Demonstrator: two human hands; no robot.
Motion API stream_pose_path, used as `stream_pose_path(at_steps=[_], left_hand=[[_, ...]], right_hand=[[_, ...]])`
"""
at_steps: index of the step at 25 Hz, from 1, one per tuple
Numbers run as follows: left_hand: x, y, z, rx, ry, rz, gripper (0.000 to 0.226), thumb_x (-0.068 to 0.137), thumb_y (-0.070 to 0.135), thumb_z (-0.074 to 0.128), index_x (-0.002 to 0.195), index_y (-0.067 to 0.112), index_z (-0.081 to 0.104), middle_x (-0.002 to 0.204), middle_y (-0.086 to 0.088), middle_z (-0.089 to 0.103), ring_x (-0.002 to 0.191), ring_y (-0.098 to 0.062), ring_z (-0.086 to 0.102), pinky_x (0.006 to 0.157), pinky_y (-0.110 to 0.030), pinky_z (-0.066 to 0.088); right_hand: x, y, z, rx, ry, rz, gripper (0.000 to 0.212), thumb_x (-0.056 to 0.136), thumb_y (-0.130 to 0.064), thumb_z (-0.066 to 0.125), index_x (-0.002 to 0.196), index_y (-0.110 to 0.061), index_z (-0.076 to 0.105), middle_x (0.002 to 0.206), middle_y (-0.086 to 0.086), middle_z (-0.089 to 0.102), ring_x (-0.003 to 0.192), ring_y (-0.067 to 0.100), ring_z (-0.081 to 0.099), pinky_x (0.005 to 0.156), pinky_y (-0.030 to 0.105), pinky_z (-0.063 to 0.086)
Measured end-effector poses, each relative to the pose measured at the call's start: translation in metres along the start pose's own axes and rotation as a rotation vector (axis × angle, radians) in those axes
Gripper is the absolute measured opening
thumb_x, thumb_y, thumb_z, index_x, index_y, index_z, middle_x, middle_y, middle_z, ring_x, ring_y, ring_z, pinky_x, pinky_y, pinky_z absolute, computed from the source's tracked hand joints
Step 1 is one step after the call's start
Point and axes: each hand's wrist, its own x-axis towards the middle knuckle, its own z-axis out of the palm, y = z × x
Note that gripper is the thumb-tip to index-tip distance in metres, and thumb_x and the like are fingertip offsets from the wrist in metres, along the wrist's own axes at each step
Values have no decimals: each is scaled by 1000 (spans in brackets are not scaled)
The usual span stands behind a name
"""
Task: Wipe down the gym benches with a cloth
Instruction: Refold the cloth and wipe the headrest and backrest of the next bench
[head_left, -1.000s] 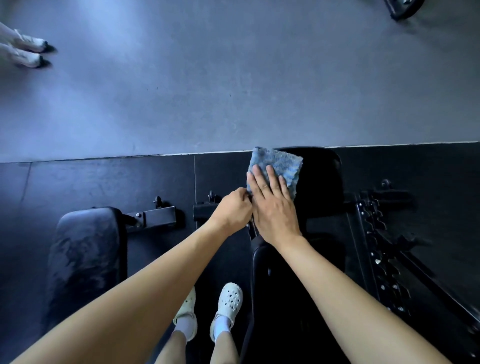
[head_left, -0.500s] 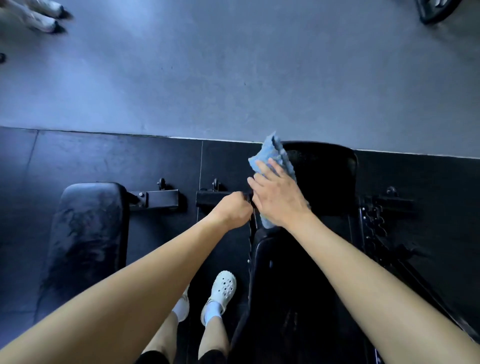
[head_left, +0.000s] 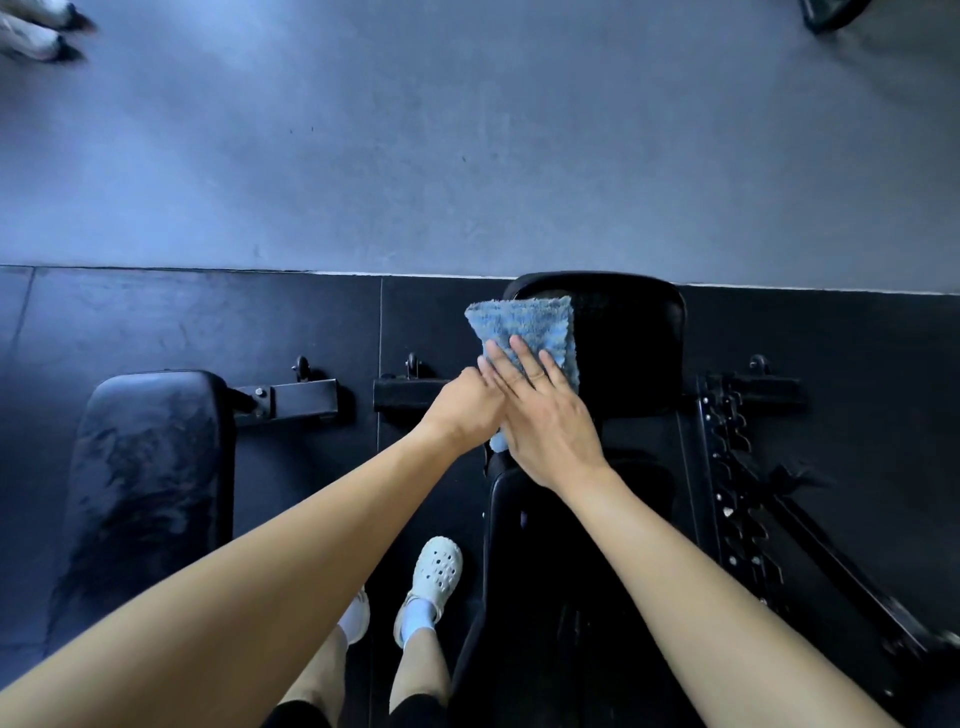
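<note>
A blue-grey cloth (head_left: 524, 330) lies spread flat on the left part of a black padded bench seat (head_left: 628, 332). My right hand (head_left: 545, 415) presses on the cloth's near half with straight fingers. My left hand (head_left: 462, 405) is curled at the bench's left edge, touching the right hand; what its fingers hold is hidden. The bench's back pad (head_left: 550, 597) runs toward me under my right forearm.
A second black bench (head_left: 145, 467) stands to the left with a steel crossbar (head_left: 291, 397). A black adjustment rack (head_left: 737, 467) sits right of my bench. My white clogs (head_left: 436, 571) stand between the benches. Another person's shoes (head_left: 36, 31) are at far left on the grey floor.
The cloth, bunched and lifted half a second ago, now lies flat again on the seat. My right hand went from holding it up to pressing it down.
</note>
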Motion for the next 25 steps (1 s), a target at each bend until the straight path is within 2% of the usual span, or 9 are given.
stream_pose_path(at_steps=[3,6,8,10,13,16,19,22,25], left_hand=[[8,16,9,-109,70,-49,62,105,48,23,119,-2,56,121,-22,63,105,-34,59,89,-39,44],[9,31,18,-116,101,-85,55,105,46,26,128,1,50,131,-20,55,119,-36,54,103,-44,42],[9,32,27,-131,125,-133,58,104,49,30,132,0,43,138,-18,52,121,-34,53,101,-42,42],[9,33,36,-101,159,-144,58,103,50,34,133,1,39,141,-18,49,121,-34,54,98,-41,43],[8,40,50,-52,214,-167,55,103,46,37,134,0,35,144,-22,45,126,-38,51,103,-45,42],[10,47,66,-22,273,-243,65,101,42,40,144,-4,24,148,-23,40,131,-40,47,109,-50,37],[13,52,76,-12,327,-298,75,98,41,45,151,-4,14,152,-21,36,135,-39,45,111,-51,35],[17,50,77,2,356,-311,65,95,37,48,143,0,25,148,-20,40,130,-39,49,108,-52,38],[18,49,79,17,371,-318,57,94,33,46,138,0,29,146,-20,39,130,-40,47,109,-50,37]], right_hand=[[23,8,-3,83,106,356,63,107,-30,37,163,-16,14,171,3,5,158,24,2,127,46,13],[25,13,-6,222,150,645,61,108,-36,30,163,-13,13,171,5,6,158,25,0,127,45,10],[1,1,4,202,86,627,65,106,-35,33,163,-12,12,171,6,4,158,28,-3,127,48,11],[-34,-10,12,149,8,475,66,106,-36,35,163,-13,13,171,6,5,157,30,-3,125,49,15],[-51,23,15,107,12,382,61,109,-38,29,163,-15,12,171,2,4,158,24,-1,126,47,18],[-28,60,10,166,119,657,61,109,-38,26,163,-14,13,171,4,6,158,25,2,126,47,17],[-1,38,11,264,190,916,61,108,-35,30,162,-9,16,170,9,10,157,32,3,126,49,14],[-14,6,17,189,94,698,65,106,-38,25,162,-9,13,170,9,6,157,35,-1,126,49,12],[-31,53,13,146,105,583,62,108,-39,24,163,-14,11,171,2,5,158,27,1,126,47,17]])
